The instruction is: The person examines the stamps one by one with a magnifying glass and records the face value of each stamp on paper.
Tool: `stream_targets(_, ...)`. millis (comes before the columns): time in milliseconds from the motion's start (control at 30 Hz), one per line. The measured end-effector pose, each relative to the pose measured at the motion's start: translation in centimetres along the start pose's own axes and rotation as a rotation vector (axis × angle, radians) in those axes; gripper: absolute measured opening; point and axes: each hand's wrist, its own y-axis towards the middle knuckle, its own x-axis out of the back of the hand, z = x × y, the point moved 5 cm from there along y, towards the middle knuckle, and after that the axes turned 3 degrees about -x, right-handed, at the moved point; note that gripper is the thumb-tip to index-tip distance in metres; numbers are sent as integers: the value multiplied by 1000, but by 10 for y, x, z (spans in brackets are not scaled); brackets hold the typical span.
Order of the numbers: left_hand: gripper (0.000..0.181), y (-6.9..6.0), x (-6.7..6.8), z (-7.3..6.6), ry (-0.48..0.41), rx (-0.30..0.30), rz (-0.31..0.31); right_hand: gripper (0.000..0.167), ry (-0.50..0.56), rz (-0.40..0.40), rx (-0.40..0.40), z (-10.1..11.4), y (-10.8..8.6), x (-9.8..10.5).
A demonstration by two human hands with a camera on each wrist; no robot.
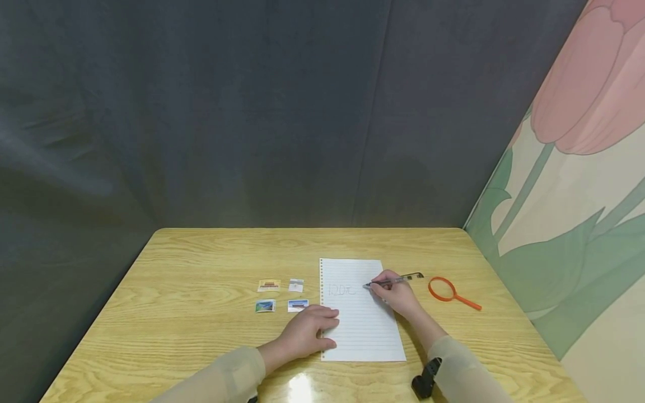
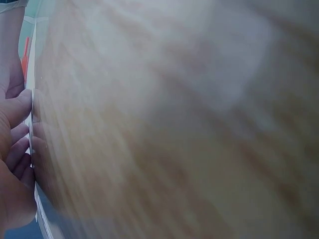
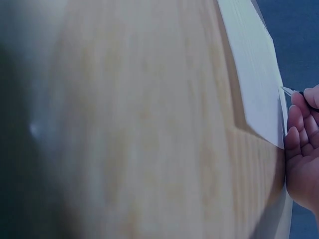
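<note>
A lined sheet of paper [image 1: 360,330] with punched holes down its left edge lies on the table, with "120元" handwritten in its upper part. My right hand [image 1: 395,295] pinches a pen [image 1: 398,279] just right of the writing, its tip at or close to the paper. In the right wrist view the pen tip [image 3: 287,90] points out past the fingers of the right hand [image 3: 305,139]. With fingers spread, my left hand [image 1: 308,331] rests across the sheet's left edge. The left wrist view shows that left hand [image 2: 15,149] low against the tabletop.
Left of the paper lie small stamp-like pictures: a yellow one [image 1: 269,285], a grey-white one [image 1: 295,285], a green-blue one [image 1: 265,305] and a blue-white one [image 1: 298,305] beside my left hand. An orange magnifying glass [image 1: 456,295] lies right of my right hand on the wooden table [image 1: 201,291].
</note>
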Motion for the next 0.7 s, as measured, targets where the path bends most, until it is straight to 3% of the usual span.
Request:
stream_targets(400,47,0,0,1,-9,-2,1,7,-37,-18,8,1,1,-3)
stream_targets(700,47,0,-1,1,4,-12,1,6,-39,66,15,1,-4,-3)
